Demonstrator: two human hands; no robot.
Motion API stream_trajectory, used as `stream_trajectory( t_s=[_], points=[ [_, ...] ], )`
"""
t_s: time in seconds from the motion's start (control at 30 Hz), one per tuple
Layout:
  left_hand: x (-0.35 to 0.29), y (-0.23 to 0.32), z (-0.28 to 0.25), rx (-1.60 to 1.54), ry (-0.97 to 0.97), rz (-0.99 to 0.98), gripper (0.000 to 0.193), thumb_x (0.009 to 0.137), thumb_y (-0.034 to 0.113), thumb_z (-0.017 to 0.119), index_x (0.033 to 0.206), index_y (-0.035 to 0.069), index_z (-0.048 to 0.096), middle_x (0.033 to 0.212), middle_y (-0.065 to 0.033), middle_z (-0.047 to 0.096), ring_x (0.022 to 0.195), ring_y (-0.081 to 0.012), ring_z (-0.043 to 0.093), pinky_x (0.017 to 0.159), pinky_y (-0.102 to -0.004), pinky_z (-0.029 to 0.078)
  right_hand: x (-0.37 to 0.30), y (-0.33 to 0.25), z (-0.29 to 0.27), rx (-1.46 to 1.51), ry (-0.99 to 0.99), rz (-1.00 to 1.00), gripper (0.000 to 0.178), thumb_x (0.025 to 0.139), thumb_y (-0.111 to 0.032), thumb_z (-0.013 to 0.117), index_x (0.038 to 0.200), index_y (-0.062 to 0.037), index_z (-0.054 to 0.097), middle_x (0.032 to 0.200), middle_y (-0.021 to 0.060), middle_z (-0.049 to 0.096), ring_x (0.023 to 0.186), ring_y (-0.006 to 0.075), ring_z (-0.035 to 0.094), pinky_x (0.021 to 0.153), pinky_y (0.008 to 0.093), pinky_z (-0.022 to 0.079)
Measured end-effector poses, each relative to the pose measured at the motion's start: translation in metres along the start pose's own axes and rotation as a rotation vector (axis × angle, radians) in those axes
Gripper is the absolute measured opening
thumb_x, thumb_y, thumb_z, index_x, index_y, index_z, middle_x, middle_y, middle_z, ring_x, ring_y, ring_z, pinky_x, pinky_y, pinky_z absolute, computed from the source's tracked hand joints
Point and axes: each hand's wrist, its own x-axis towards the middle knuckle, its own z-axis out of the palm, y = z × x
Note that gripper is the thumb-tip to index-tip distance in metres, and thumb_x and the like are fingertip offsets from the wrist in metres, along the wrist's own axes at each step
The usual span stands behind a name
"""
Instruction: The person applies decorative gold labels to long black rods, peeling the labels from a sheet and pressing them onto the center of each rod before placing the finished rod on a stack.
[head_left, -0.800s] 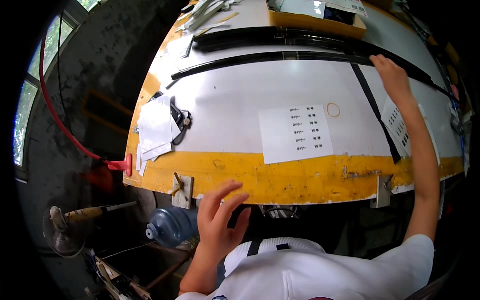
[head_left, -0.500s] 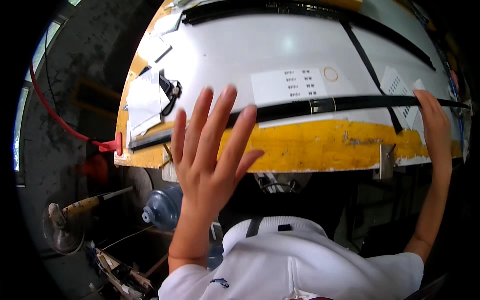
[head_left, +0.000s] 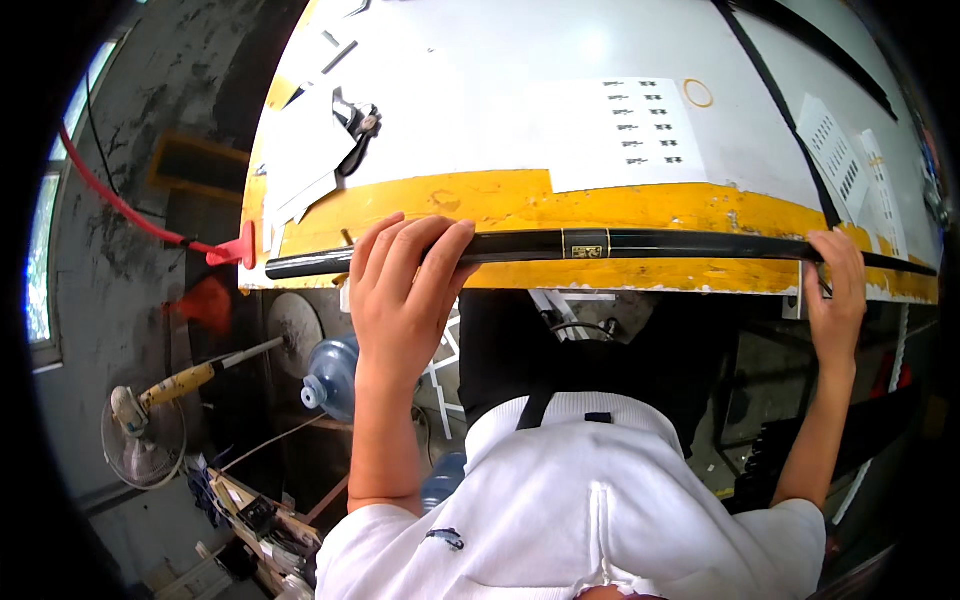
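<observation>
The long, thin, glossy black rod [head_left: 600, 243] lay along the worn yellow front edge of the white worktable [head_left: 640, 205], at twelve o'clock from the person's chest. The left hand [head_left: 405, 290] curled over it, fingers closed around the shaft; the right hand [head_left: 835, 290] gripped it at three o'clock. Lifting clear remained. Printed paper sheets [head_left: 625, 135] (and a black clip [head_left: 355, 125]) sat beyond, not obstructing.

Black rod [head_left: 600, 245] with a gold band. Counter [head_left: 520, 60]: white top, worn yellow front edge with chipped patches. White paper sheet [head_left: 625, 135] with rows of small black print. Red clamp handle [head_left: 235, 250] and red hose [head_left: 110, 190]. Blue water jug [head_left: 330, 375]. White shirt [head_left: 590, 510].
</observation>
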Motion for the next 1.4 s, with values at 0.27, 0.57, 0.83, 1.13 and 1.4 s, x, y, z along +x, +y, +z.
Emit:
stream_trajectory(
  t_s=[0.27, 0.57, 0.83, 1.13, 1.4],
  points=[
    [-0.025, -0.024, 0.005, 0.032, -0.059, -0.068, 0.039, 0.077, 0.014, 0.073, 0.116, 0.011, 0.064, 0.104, -0.0041, 0.064, 0.101, -0.0230, 0.062, 0.098, -0.0416, 0.045, 0.006, -0.029, 0.020, 0.086, -0.051, -0.015, 0.037, 0.082, 0.006, 0.065, 0.117, -0.0061, 0.061, 0.118, 0.0093, 0.064, 0.116, 0.0309, 0.057, 0.105, 0.0437, 0.042],
    [-0.031, -0.032, 0.007, 0.018, -0.117, -0.084, 0.042, 0.079, 0.011, 0.071, 0.120, 0.012, 0.065, 0.109, -0.0047, 0.066, 0.106, -0.0250, 0.061, 0.101, -0.0421, 0.044, 0.005, -0.042, 0.019, 0.155, -0.153, -0.019, 0.035, 0.081, 0.000, 0.068, 0.115, -0.0046, 0.062, 0.119, 0.0100, 0.064, 0.115, 0.0308, 0.057, 0.101, 0.0433, 0.043],
    [-0.033, -0.031, 0.004, 0.037, -0.130, -0.104, 0.040, 0.082, 0.015, 0.069, 0.122, 0.013, 0.065, 0.111, -0.0040, 0.067, 0.110, -0.0254, 0.060, 0.102, -0.0433, 0.043, 0.074, -0.047, 0.016, 0.121, -0.223, -0.041, 0.049, 0.081, -0.011, 0.071, 0.128, -0.0060, 0.055, 0.132, 0.0126, 0.055, 0.122, 0.0305, 0.052, 0.105, 0.0403, 0.041],
    [-0.042, -0.016, -0.010, 0.014, 0.025, -0.117, 0.026, 0.085, 0.019, 0.068, 0.109, 0.010, 0.068, 0.111, -0.0061, 0.066, 0.109, -0.0275, 0.061, 0.092, -0.0404, 0.047, 0.205, -0.031, 0.099, 0.264, -0.482, -0.065, 0.097, 0.057, -0.021, 0.088, 0.142, -0.0103, 0.043, 0.133, 0.0119, 0.050, 0.128, 0.0272, 0.046, 0.111, 0.0389, 0.039],
    [-0.062, -0.004, -0.027, -0.037, 0.079, -0.274, 0.020, 0.081, 0.010, 0.069, 0.101, 0.009, 0.070, 0.108, -0.0078, 0.068, 0.107, -0.0292, 0.062, 0.090, -0.0400, 0.048, 0.243, -0.045, 0.093, 0.270, -0.720, 0.063, 0.048, 0.058, -0.014, 0.087, 0.094, -0.0077, 0.056, 0.098, 0.0060, 0.053, 0.093, 0.0216, 0.053, 0.089, 0.0333, 0.046]
  ],
)
